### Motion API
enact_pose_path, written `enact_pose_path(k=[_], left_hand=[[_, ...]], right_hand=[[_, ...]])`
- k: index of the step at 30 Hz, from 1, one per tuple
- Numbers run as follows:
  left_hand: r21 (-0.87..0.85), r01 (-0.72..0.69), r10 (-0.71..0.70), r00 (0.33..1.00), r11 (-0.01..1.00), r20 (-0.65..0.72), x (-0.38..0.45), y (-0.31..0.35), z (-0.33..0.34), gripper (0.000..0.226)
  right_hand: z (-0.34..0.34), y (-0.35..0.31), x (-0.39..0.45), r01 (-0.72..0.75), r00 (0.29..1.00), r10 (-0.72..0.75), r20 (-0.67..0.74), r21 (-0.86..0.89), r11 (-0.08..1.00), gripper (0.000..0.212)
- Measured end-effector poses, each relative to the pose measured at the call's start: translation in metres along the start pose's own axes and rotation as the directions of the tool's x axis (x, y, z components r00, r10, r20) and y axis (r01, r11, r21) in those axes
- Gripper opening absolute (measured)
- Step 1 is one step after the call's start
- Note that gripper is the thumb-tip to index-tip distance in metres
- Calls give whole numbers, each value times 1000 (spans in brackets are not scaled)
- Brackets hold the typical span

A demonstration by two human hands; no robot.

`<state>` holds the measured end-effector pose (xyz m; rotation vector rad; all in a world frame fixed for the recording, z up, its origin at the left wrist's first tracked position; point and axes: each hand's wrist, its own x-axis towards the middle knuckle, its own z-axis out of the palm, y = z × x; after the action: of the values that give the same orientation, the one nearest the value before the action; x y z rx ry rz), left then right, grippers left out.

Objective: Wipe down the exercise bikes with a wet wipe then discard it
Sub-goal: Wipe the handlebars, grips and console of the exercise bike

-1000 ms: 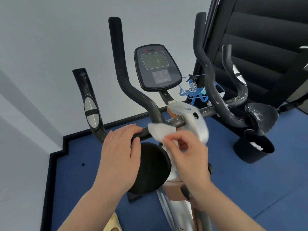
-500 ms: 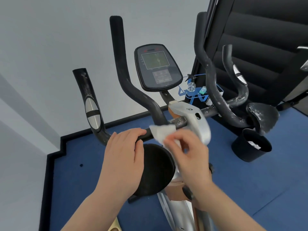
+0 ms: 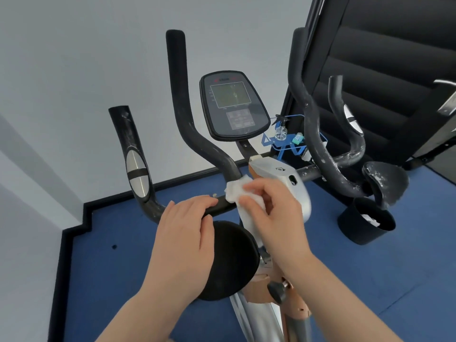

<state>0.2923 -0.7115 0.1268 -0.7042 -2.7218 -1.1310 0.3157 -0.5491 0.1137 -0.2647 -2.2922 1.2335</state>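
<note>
An exercise bike fills the view, with black handlebars [image 3: 192, 134], a console [image 3: 234, 104] and a silver stem cover [image 3: 283, 178]. My right hand [image 3: 274, 213] grips a crumpled white wet wipe [image 3: 235, 191] against the horizontal bar beside the silver cover. My left hand [image 3: 187, 233] rests on the same bar just left of the wipe, fingers curled over its top and thumb underneath. A round black arm pad [image 3: 232, 262] sits below both hands.
A black bin [image 3: 365, 225] holding white wipes stands on the blue floor at right, under the other black arm pad [image 3: 385, 183]. A blue wire rack [image 3: 288, 141] with a small spray bottle sits behind the bars. A black padded machine rises at upper right. White wall lies left.
My right hand has carried the wipe slightly up and left along the bar, bunching it more. My left hand stays on the bar.
</note>
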Motion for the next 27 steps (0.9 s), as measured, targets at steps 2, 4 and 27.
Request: enact_pose_path(k=[2, 4, 27], left_hand=[[26, -27, 26, 999, 999, 35, 1, -1, -4, 31], [56, -63, 57, 994, 996, 97, 4, -3, -8, 32], [69, -35, 24, 988, 997, 155, 17, -9, -11, 66]], right_hand=[[-6, 2, -14, 1, 1000, -1, -10, -22, 1000, 8], [-7, 0, -14, -25, 1000, 24, -18, -36, 999, 7], [20, -23, 69, 24, 998, -20, 55, -64, 998, 7]])
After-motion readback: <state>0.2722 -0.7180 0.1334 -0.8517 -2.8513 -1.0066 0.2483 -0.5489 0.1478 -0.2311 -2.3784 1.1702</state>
